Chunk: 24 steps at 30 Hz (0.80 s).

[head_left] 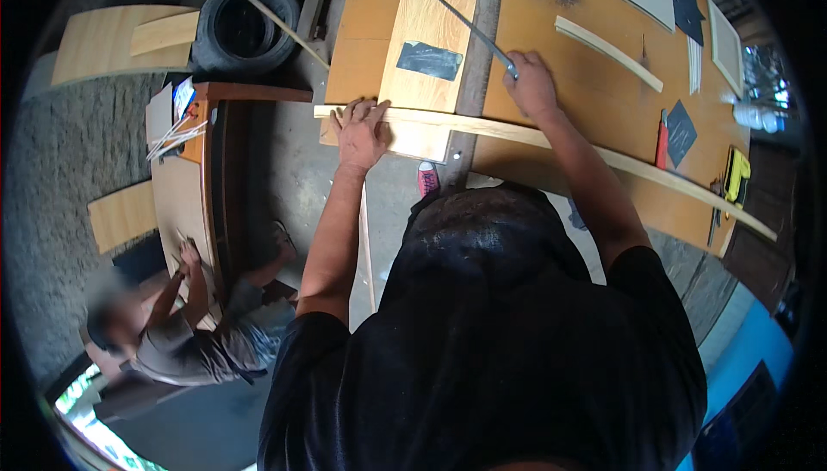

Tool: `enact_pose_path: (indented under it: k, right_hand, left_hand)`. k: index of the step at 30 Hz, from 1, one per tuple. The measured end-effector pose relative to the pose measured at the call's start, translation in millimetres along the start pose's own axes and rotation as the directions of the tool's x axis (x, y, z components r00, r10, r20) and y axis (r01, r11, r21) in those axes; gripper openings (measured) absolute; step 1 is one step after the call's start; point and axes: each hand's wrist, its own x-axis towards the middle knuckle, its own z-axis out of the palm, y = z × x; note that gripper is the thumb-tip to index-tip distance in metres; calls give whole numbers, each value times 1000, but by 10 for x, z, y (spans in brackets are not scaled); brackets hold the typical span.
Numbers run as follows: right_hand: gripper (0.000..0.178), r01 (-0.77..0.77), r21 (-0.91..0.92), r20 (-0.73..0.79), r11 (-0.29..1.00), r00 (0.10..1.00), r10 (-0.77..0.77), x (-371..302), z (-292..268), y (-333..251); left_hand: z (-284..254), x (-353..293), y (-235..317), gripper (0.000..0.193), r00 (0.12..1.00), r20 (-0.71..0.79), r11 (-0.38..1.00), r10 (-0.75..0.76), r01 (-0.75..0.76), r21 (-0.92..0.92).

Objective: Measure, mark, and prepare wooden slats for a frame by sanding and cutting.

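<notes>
A long, narrow wooden strip (517, 133) lies across the bench from left to right. My left hand (362, 133) grips it near its left end, fingers over the far edge. Under the strip is a wood-grain board (422, 19) with a dark sandpaper-like sheet (429, 60) on it. My right hand (530, 85) is closed around the handle of a long thin-bladed hand tool (474, 29). Its dark blade points far left over the board, apart from the strip; whether it has teeth is too small to tell.
The brown bench (594, 92) holds a short wooden strip (610, 53), a red tool (662, 139), a dark sheet (680, 133) and a yellow-and-black tool (736, 176). A tyre (247, 27) stands at far left. Another person (189, 325) works at a brown cabinet (185, 200) on the left.
</notes>
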Motion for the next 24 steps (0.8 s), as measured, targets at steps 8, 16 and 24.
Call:
enact_pose_path:
  k: [8,16,24]
  right_hand:
    - [28,45,219,-464,975,883,63,-369,-274,-786]
    - [23,-276,470,-323,838,830,454,-1805,204,-1321]
    - [22,-340,575,-224,744,809,543,-2470,485,-1575]
  left_hand:
    - [-62,205,-358,44,912,16,888,410,-395,-235]
    - [-29,132,-340,42,840,-46,798,541,-529,-287]
    - [123,175,-37,44,759,-91,691,645,-630,-355]
